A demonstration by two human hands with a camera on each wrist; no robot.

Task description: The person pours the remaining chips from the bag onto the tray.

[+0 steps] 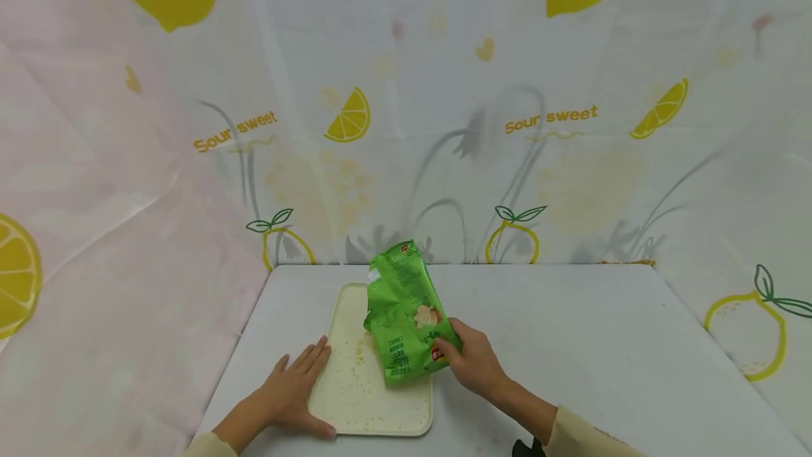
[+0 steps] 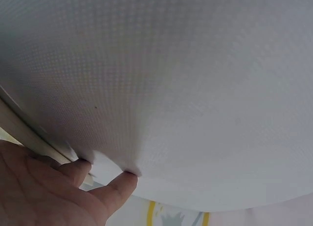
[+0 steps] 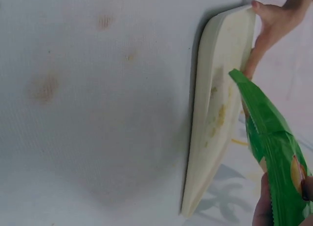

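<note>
A green snack bag (image 1: 406, 316) is tilted over a cream rectangular tray (image 1: 380, 411), covering part of it in the head view. My right hand (image 1: 472, 358) grips the bag by its lower right edge, thumb on the printed front. Yellowish crumbs (image 1: 359, 355) lie scattered on the tray floor, and the right wrist view shows them below the bag (image 3: 274, 147). With fingers spread, my left hand (image 1: 292, 386) rests along the tray's left edge, its thumb at the near corner. In the left wrist view, fingertips (image 2: 128, 179) touch the white tabletop beside the tray wall.
The tray stands on a white table (image 1: 571, 351). Behind and at the sides hangs a lemon-printed cloth (image 1: 406, 125). Faint brownish stains (image 3: 45, 88) mark the tabletop. A small black object (image 1: 528, 448) shows at the bottom edge near the right sleeve.
</note>
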